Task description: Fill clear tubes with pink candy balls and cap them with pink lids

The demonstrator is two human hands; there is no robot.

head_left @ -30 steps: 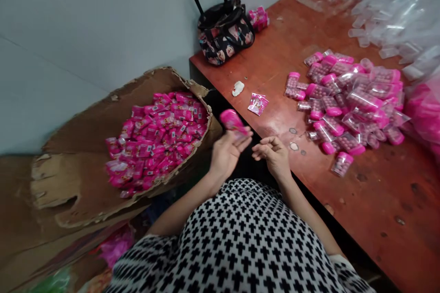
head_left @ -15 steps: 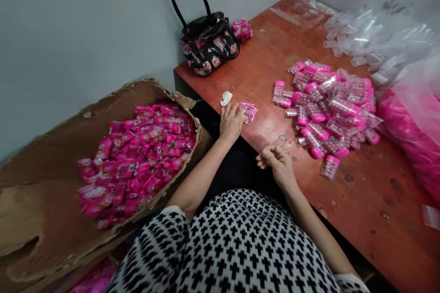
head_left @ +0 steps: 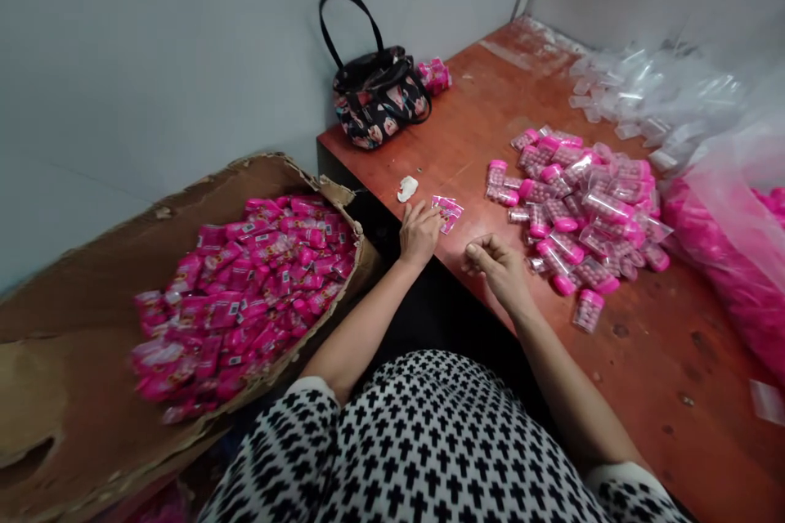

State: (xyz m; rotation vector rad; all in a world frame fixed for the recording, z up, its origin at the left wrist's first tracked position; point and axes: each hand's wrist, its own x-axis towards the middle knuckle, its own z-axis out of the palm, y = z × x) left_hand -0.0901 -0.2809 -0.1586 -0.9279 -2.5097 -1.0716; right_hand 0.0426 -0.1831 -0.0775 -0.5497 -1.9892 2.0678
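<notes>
My left hand (head_left: 420, 235) rests at the near edge of the table with its fingers stretched out. Its fingertips touch a few small pink printed labels (head_left: 450, 214) that lie fanned on the wood. A crumpled white scrap (head_left: 407, 189) sits just beyond those fingers. To the right, my right hand (head_left: 498, 265) hovers by the table edge, thumb and fingers pinched together; what is between them, if anything, I cannot make out. Beyond it lies a heap of clear tubes with pink caps (head_left: 564, 221), filled with small pink balls. One capped tube (head_left: 589, 310) lies nearest me.
On the left, a torn cardboard box (head_left: 352, 257) holds many pink-wrapped tubes (head_left: 245, 294). A floral handbag (head_left: 380, 102) stands at the table's far left corner, beside a pink packet (head_left: 434, 75). Clear empty tubes (head_left: 650, 98) and a bag of pink caps (head_left: 717, 245) lie right.
The view has shifted slightly, so the tabletop sits lower in the picture. The labels under my left fingertips look a little more fanned out. My right hand stays pinched.
</notes>
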